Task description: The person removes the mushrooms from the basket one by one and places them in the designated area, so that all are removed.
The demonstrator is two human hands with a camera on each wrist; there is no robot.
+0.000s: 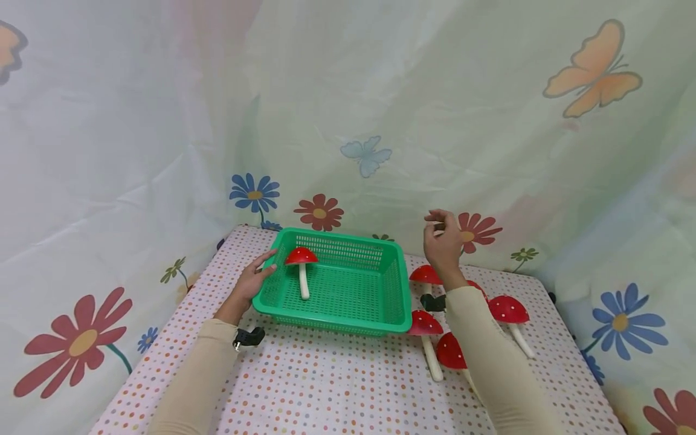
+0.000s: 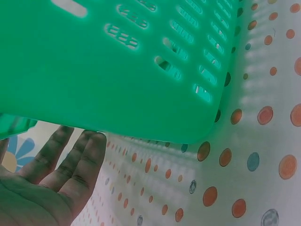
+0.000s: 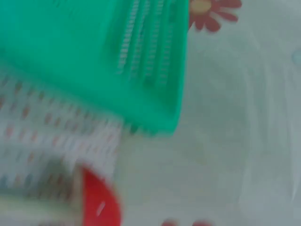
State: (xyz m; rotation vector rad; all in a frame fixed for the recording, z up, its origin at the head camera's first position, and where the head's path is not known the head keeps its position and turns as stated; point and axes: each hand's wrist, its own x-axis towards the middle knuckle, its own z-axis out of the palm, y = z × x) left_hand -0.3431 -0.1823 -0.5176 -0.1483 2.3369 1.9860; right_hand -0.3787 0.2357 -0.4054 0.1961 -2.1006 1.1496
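Note:
A green plastic basket (image 1: 339,326) stands on the table, and one red-capped toy mushroom with white spots (image 1: 301,257) lies inside at its left. My left hand (image 1: 250,281) is at the basket's left side, fingers extended; in the left wrist view the fingertips (image 2: 96,141) reach the green edge. To the right of the basket my right hand (image 1: 443,244) is raised with loosely bent fingers and nothing in them. Below it lie several more mushrooms, one near the basket corner (image 1: 425,324) and another farther right (image 1: 509,310). My right forearm partly covers some of them.
A dotted cloth (image 1: 321,386) covers the table. Behind and at both sides hang pale sheets printed with flowers and butterflies (image 1: 595,75). The right wrist view is blurred, with a mushroom cap (image 3: 99,200) low in it.

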